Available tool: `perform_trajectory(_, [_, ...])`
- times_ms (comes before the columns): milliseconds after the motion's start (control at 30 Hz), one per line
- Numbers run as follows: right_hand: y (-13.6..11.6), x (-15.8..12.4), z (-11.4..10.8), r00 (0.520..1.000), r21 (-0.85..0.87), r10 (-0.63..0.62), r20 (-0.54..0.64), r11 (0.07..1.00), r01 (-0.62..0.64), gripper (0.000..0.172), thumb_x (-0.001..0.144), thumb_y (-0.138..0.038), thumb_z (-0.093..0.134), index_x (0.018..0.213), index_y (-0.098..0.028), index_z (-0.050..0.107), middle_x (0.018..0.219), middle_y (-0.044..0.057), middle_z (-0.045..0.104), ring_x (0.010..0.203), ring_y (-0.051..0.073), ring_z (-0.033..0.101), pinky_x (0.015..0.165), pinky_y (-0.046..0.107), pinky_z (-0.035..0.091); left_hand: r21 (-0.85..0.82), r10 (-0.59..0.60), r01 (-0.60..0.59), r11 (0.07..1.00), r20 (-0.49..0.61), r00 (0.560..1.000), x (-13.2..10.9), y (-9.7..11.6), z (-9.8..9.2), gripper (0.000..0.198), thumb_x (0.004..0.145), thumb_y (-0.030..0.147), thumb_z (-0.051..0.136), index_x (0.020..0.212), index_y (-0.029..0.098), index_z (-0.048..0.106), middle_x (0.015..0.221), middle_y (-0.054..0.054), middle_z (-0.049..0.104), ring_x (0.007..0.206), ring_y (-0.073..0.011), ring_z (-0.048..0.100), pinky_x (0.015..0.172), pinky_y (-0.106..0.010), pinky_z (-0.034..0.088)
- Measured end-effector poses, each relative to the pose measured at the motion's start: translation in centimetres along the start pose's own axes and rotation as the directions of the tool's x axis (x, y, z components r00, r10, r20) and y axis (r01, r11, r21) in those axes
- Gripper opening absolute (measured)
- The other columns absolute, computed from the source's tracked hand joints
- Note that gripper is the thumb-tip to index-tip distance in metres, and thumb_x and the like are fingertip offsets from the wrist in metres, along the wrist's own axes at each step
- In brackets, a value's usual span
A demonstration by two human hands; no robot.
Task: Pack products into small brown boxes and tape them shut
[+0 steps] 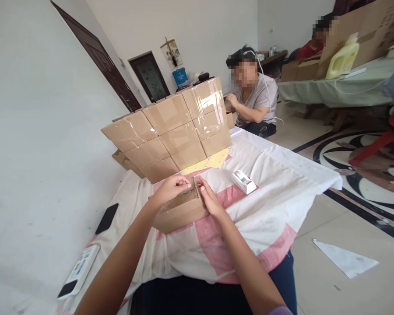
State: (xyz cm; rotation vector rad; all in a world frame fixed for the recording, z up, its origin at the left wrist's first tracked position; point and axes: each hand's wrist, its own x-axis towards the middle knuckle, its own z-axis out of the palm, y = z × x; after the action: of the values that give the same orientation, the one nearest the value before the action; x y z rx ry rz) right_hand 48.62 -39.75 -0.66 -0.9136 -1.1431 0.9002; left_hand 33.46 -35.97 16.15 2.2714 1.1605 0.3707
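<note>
A small open cardboard box (180,216) sits in front of me on the cloth-covered table. My left hand (171,190) is over its far left part, with thumb and fingers pinched together above the opening. Whatever lies between those fingertips is too small to make out. Against the box's right side rests my right hand (209,197), its fingers stretched out along the far right corner. Some dark, thin material shows inside the box near my left fingertips, but I cannot tell what it is.
Beyond the box stands a wall of taped cardboard boxes (174,127), with yellow paper sheets (218,158) at its foot. A white device (243,182) lies to the right, a black phone (107,218) to the left. A co-worker (256,98) crouches past the table's far end.
</note>
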Motion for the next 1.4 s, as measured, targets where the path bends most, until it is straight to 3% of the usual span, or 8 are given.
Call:
perform_trajectory(133, [-0.1, -0.1, 0.1, 1.0, 0.023, 0.011, -0.02, 1.0, -0.011, 0.082, 0.095, -0.079, 0.04, 0.157, -0.025, 0.043, 0.158, 0.011, 0.048, 0.149, 0.026, 0.043, 0.128, 0.047, 0.027, -0.117, -0.03, 0.061, 0.991, 0.246, 0.969, -0.2, 0.1, -0.8, 0.032, 0.089, 0.05, 0.061, 0.093, 0.02, 0.071, 0.09, -0.002, 0.066, 0.08, -0.0172, 0.056, 0.072, -0.028, 0.042])
perform_trajectory(267, [-0.3, -0.1, 0.2, 0.999, 0.071, 0.029, -0.044, 0.997, -0.025, 0.083, 0.093, -0.08, 0.041, 0.155, -0.026, 0.045, 0.156, 0.011, 0.051, 0.146, 0.027, 0.046, 0.127, 0.048, 0.029, -0.069, -0.033, 0.055, 0.996, 0.296, 0.955, 0.7, -0.9, 0.3, 0.027, 0.088, 0.044, 0.06, 0.089, 0.019, 0.068, 0.088, -0.002, 0.064, 0.078, -0.0172, 0.055, 0.07, -0.028, 0.04])
perform_trajectory(433, [-0.3, -0.2, 0.3, 0.997, 0.082, 0.041, -0.069, 0.996, -0.035, 0.079, 0.094, -0.078, 0.043, 0.153, -0.026, 0.047, 0.154, 0.01, 0.052, 0.146, 0.027, 0.047, 0.127, 0.048, 0.029, 0.093, -0.02, 0.001, 0.996, 0.194, 0.981, 0.5, -0.3, 1.8, 0.021, 0.087, 0.039, 0.054, 0.083, 0.021, 0.063, 0.077, 0.0, 0.061, 0.07, -0.0177, 0.053, 0.064, -0.029, 0.036])
perform_trajectory(600, [-0.4, -0.2, 0.4, 0.995, 0.07, 0.056, -0.079, 0.996, -0.05, 0.077, 0.095, -0.076, 0.043, 0.152, -0.026, 0.047, 0.154, 0.01, 0.052, 0.147, 0.028, 0.045, 0.126, 0.05, 0.03, 0.252, -0.024, 0.002, 0.968, 0.085, 0.996, -0.7, 1.9, 1.8, 0.017, 0.086, 0.032, 0.052, 0.085, 0.023, 0.067, 0.077, 0.0, 0.065, 0.071, -0.0191, 0.057, 0.063, -0.03, 0.035])
perform_trajectory(767, [-0.6, -0.2, 0.4, 0.996, 0.053, 0.057, -0.07, 0.997, -0.053, 0.078, 0.094, -0.078, 0.042, 0.152, -0.026, 0.047, 0.155, 0.011, 0.051, 0.148, 0.029, 0.043, 0.127, 0.051, 0.027, 0.316, -0.032, 0.023, 0.949, 0.022, 0.999, -0.9, 1.9, 1.8, 0.016, 0.086, 0.033, 0.057, 0.08, 0.022, 0.066, 0.072, 0.0, 0.065, 0.067, -0.0185, 0.056, 0.061, -0.031, 0.032])
perform_trajectory(1200, [-0.1, -0.5, 0.1, 1.0, 0.018, 0.01, 0.024, 1.0, -0.011, 0.074, 0.094, -0.073, 0.048, 0.153, -0.029, 0.043, 0.162, 0.01, 0.041, 0.153, 0.029, 0.035, 0.129, 0.052, 0.024, 0.214, 0.02, -0.015, 0.977, -0.021, 1.0, 0.3, -0.1, 1.8, 0.018, 0.084, 0.038, 0.061, 0.075, 0.022, 0.065, 0.072, 0.0, 0.065, 0.067, -0.0186, 0.056, 0.061, -0.031, 0.031])
perform_trajectory(1400, [-0.6, -0.9, -0.3, 0.988, -0.007, -0.093, 0.124, 0.995, 0.095, 0.072, 0.097, -0.067, 0.049, 0.159, -0.033, 0.034, 0.162, 0.008, 0.037, 0.154, 0.026, 0.032, 0.129, 0.047, 0.024, 0.169, 0.024, -0.019, 0.985, -0.029, 0.999, 0.4, -0.6, 2.0, 0.023, 0.083, 0.038, 0.063, 0.068, 0.021, 0.06, 0.07, 0.0, 0.065, 0.068, -0.0183, 0.057, 0.061, -0.031, 0.032])
